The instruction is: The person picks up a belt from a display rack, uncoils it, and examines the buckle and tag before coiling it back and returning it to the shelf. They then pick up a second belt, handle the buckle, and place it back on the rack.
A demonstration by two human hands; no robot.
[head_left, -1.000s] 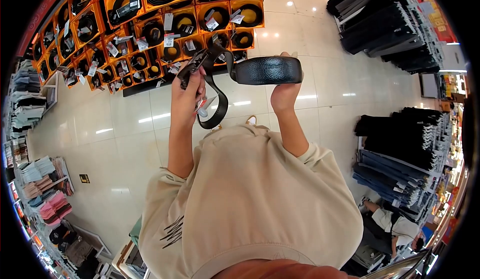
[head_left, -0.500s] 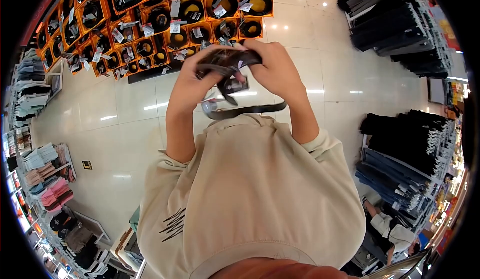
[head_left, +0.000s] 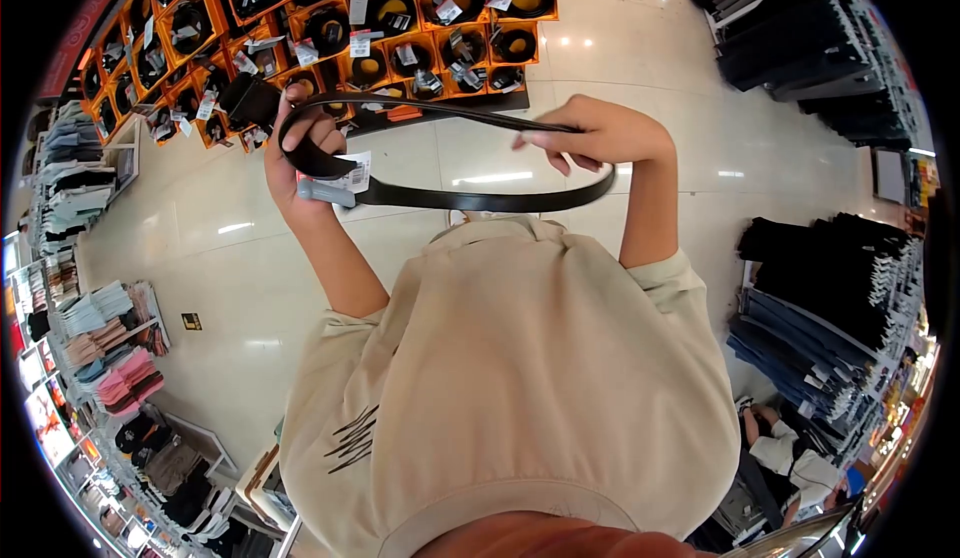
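Note:
A dark leather belt (head_left: pixel 470 199) stretches in a long loop between my two hands, in front of my body. Near the belt's buckle end, my left hand (head_left: pixel 318 138) is closed around it, with a curled section beside the fingers. From that end hang a white paper tag (head_left: pixel 357 171) and a grey plastic piece (head_left: pixel 328 193). My right hand (head_left: pixel 600 136) pinches the upper run of the strap between thumb and fingers, its other fingers hanging loosely. The lower run curves up behind that hand.
A rack of orange boxes (head_left: pixel 455 3) with coiled belts stands ahead to the left. Trousers hang on racks (head_left: pixel 815 278) at the right. Folded clothes (head_left: pixel 130 388) lie on shelves at the left. Another person (head_left: pixel 785 448) is at the lower right.
My hands have moved apart, the left one outward to the left and the right one to the right. The bunched belt is now spread into a long loop.

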